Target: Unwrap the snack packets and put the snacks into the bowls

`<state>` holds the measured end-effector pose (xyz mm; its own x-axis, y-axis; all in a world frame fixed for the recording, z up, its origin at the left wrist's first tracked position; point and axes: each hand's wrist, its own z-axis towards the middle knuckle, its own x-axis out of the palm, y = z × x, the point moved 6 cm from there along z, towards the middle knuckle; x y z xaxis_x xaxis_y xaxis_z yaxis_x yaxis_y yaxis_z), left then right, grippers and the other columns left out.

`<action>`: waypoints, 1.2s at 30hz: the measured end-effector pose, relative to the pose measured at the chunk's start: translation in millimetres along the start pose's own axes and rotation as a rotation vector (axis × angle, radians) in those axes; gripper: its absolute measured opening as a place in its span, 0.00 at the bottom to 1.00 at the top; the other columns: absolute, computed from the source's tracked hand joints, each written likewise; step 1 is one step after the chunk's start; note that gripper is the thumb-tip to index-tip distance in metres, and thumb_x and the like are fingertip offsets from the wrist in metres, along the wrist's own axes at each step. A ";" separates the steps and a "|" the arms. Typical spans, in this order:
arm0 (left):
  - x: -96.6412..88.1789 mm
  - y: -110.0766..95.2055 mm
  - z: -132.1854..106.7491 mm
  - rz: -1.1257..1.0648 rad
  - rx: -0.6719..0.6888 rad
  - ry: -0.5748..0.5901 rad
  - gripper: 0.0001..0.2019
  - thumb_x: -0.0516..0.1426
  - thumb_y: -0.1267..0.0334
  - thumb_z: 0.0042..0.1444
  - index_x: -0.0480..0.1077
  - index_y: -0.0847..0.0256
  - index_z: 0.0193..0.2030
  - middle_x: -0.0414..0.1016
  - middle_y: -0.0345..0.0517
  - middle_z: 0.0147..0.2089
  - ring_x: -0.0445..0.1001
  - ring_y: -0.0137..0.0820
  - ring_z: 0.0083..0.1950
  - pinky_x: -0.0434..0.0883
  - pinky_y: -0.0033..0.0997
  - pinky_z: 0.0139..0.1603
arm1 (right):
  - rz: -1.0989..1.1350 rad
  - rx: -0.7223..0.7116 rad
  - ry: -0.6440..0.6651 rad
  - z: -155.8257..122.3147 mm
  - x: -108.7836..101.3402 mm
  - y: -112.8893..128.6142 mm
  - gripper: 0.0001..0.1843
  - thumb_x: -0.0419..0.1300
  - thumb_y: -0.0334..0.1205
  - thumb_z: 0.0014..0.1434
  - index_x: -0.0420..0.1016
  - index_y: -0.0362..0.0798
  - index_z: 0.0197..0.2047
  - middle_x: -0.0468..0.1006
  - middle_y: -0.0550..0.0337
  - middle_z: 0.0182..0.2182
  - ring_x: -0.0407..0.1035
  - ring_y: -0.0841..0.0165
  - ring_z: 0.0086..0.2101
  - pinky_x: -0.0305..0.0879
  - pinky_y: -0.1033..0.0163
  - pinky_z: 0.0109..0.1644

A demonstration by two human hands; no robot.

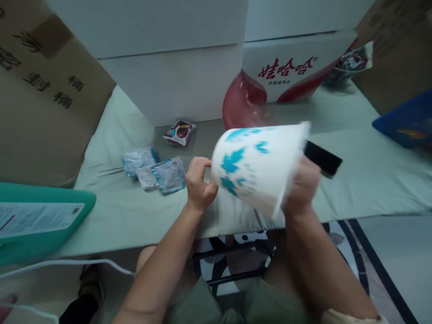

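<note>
A white paper tub (258, 164) with blue leaf prints is tipped on its side above the cloth-covered surface, its rim toward the right. My left hand (200, 183) is closed at the tub's base, thumb and forefinger against it. At the rim, my right hand (303, 182) is closed on the tub; its fingers are blurred and partly hidden. A black flat object (322, 158) shows just beyond my right hand; whether I hold it, I cannot tell. Just left of my left hand lie clear packets with blue edges (168, 174). Behind the tub sits a red translucent round thing (241, 103).
A small snack packet (180, 132) lies before white boxes (195, 85). Cardboard cartons (33, 112) stand at both sides. A green container (40, 222) is at left, a blue item (410, 119) at right. A white cable (84, 262) hangs below the surface's front edge.
</note>
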<state>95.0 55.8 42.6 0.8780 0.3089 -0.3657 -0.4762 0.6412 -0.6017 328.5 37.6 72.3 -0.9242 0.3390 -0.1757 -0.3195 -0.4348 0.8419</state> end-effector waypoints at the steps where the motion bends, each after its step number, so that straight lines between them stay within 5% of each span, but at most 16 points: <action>1: 3.4 5.7 -1.6 -0.035 -0.066 0.005 0.05 0.58 0.60 0.62 0.69 0.57 0.35 0.72 0.42 0.33 0.71 0.33 0.37 0.68 0.34 0.38 | -0.071 -0.013 0.015 -0.9 4.4 -1.9 0.12 0.61 0.43 0.64 0.82 0.58 0.49 0.80 0.55 0.39 0.73 0.56 0.48 0.65 0.52 0.48; 4: -1.6 21.1 -4.5 -0.190 -0.214 -0.134 0.10 0.56 0.51 0.65 0.69 0.54 0.44 0.70 0.42 0.39 0.71 0.32 0.38 0.69 0.33 0.39 | -0.387 -0.059 0.086 -2.3 24.1 -5.6 0.10 0.60 0.40 0.65 0.82 0.56 0.47 0.80 0.55 0.38 0.71 0.58 0.46 0.60 0.55 0.46; 6: -9.6 18.7 -1.5 -0.257 -0.102 -0.203 0.24 0.60 0.39 0.59 0.63 0.47 0.56 0.67 0.45 0.53 0.74 0.36 0.51 0.74 0.37 0.46 | -0.612 -0.080 0.118 -3.6 38.8 -7.6 0.10 0.58 0.38 0.68 0.83 0.55 0.41 0.80 0.56 0.37 0.71 0.60 0.43 0.56 0.56 0.44; 9: -3.0 4.4 3.2 -0.095 0.193 0.087 0.44 0.70 0.33 0.39 0.60 0.39 0.62 0.54 0.47 0.70 0.61 0.49 0.72 0.72 0.53 0.63 | -0.817 -0.086 0.097 -5.9 55.1 -11.1 0.12 0.56 0.37 0.70 0.83 0.55 0.44 0.81 0.56 0.35 0.71 0.61 0.41 0.52 0.55 0.44; 11: 4.0 6.6 0.6 0.055 0.241 0.283 0.39 0.72 0.42 0.44 0.63 0.42 0.61 0.54 0.49 0.71 0.59 0.51 0.74 0.69 0.57 0.67 | -0.838 -0.079 0.077 -7.2 60.8 -15.9 0.17 0.55 0.35 0.70 0.79 0.58 0.57 0.83 0.58 0.36 0.71 0.62 0.40 0.52 0.55 0.44; 14: 0.1 24.3 -0.5 0.188 0.089 0.269 0.23 0.68 0.58 0.53 0.69 0.49 0.55 0.60 0.52 0.66 0.67 0.46 0.69 0.72 0.54 0.66 | -0.792 -0.036 0.087 -7.7 61.7 -29.3 0.30 0.52 0.29 0.68 0.68 0.60 0.69 0.83 0.60 0.38 0.72 0.64 0.40 0.52 0.55 0.47; 17: -3.5 49.9 0.8 0.278 -0.186 0.167 0.14 0.65 0.61 0.55 0.72 0.55 0.48 0.64 0.53 0.61 0.70 0.46 0.66 0.77 0.49 0.61 | -0.805 0.026 0.086 -6.4 54.0 -41.9 0.32 0.53 0.27 0.64 0.68 0.60 0.68 0.83 0.60 0.38 0.73 0.63 0.41 0.53 0.52 0.49; 20: 4.3 74.0 3.2 0.253 -0.403 0.117 0.24 0.65 0.65 0.53 0.69 0.54 0.57 0.64 0.55 0.63 0.73 0.45 0.63 0.80 0.45 0.55 | -0.850 0.012 -0.017 -5.9 40.4 -40.0 0.27 0.54 0.28 0.64 0.73 0.57 0.63 0.83 0.54 0.48 0.72 0.56 0.53 0.53 0.48 0.55; 22: 13.9 84.0 5.8 0.149 -0.448 0.124 0.36 0.63 0.67 0.53 0.59 0.50 0.69 0.65 0.56 0.65 0.76 0.43 0.61 0.80 0.45 0.55 | -0.846 -0.060 -0.079 -9.2 34.7 -32.7 0.22 0.55 0.31 0.64 0.76 0.54 0.59 0.81 0.51 0.53 0.69 0.53 0.59 0.53 0.47 0.58; 25: 16.6 85.2 9.7 0.103 -0.401 0.163 0.44 0.61 0.67 0.54 0.47 0.48 0.75 0.68 0.57 0.66 0.76 0.45 0.64 0.78 0.47 0.57 | -0.760 -0.193 0.028 -22.1 40.5 -26.6 0.15 0.55 0.33 0.65 0.79 0.51 0.51 0.82 0.53 0.41 0.74 0.58 0.46 0.58 0.53 0.53; 27: 2.7 76.7 11.7 0.259 -0.349 0.144 0.39 0.62 0.66 0.53 0.56 0.53 0.71 0.70 0.58 0.64 0.73 0.48 0.65 0.74 0.51 0.62 | -0.711 -0.233 0.164 -34.4 47.9 -28.5 0.13 0.55 0.33 0.64 0.79 0.50 0.47 0.80 0.57 0.33 0.73 0.61 0.37 0.59 0.55 0.47; 30: -28.8 54.9 12.8 0.554 -0.309 0.089 0.25 0.64 0.63 0.50 0.72 0.60 0.57 0.71 0.60 0.59 0.70 0.52 0.66 0.64 0.56 0.71 | -0.748 -0.169 0.241 -47.1 48.2 -36.6 0.14 0.57 0.31 0.60 0.79 0.48 0.47 0.82 0.54 0.38 0.73 0.60 0.41 0.58 0.55 0.47; 36: -85.0 37.5 8.8 0.656 -0.321 -0.011 0.17 0.59 0.65 0.53 0.75 0.60 0.51 0.72 0.57 0.56 0.71 0.50 0.63 0.61 0.54 0.72 | -0.877 0.008 0.268 -50.0 35.0 -52.0 0.23 0.56 0.29 0.57 0.75 0.45 0.56 0.80 0.45 0.53 0.70 0.54 0.53 0.56 0.49 0.57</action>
<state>2.9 59.8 57.5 0.4068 0.5671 -0.7162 -0.8937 0.0849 -0.4405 302.3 30.4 -3.1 -0.3687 0.3396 -0.8653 -0.9292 -0.1072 0.3538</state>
